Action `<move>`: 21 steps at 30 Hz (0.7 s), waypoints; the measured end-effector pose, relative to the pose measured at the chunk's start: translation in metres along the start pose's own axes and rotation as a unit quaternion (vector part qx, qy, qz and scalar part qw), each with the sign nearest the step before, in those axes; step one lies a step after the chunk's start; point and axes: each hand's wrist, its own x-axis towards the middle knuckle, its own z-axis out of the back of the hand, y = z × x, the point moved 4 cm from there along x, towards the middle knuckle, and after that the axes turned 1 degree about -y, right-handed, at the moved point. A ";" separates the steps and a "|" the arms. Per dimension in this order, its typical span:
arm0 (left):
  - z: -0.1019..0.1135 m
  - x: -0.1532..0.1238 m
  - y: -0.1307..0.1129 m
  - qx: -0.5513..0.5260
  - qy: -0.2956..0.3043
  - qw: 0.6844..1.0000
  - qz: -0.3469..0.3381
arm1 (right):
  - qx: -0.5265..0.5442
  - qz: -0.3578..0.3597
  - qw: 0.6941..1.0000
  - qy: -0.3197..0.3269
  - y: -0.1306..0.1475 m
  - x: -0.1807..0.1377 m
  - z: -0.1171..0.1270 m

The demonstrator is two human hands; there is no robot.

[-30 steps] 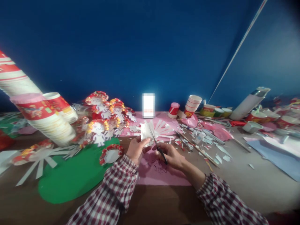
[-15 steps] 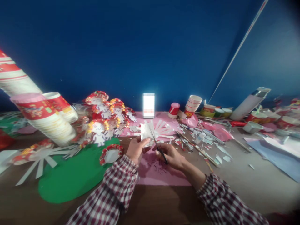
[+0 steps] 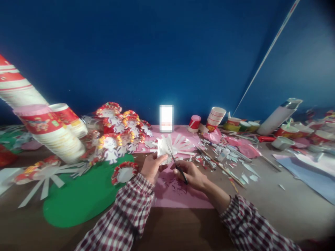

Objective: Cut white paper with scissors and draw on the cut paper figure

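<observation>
My left hand (image 3: 151,168) pinches a small white cut paper piece (image 3: 163,148) and holds it upright above the table. My right hand (image 3: 192,174) grips black-handled scissors (image 3: 176,163), whose blades point up into the paper. Both hands hover over a pink sheet (image 3: 180,193) littered with dark snippets. Both sleeves are red and white plaid.
A green paper oval (image 3: 78,198) lies at the left, with paper dolls (image 3: 112,139) behind it. Stacked red-and-white paper cups (image 3: 49,129) lean at far left. More cups (image 3: 216,116), scraps, sticks (image 3: 222,167) and a blue sheet (image 3: 309,174) fill the right. A blue wall stands behind.
</observation>
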 end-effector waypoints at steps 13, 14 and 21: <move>0.002 0.002 0.000 0.011 -0.013 1.000 -0.011 | -0.004 -0.006 1.000 -0.001 -0.002 -0.001 0.002; 0.002 0.002 0.000 0.011 -0.013 1.000 -0.007 | -0.002 -0.004 1.000 0.000 -0.002 -0.001 0.002; 0.003 0.002 0.000 0.008 -0.012 1.000 -0.003 | -0.011 -0.018 1.000 0.002 0.003 -0.001 0.002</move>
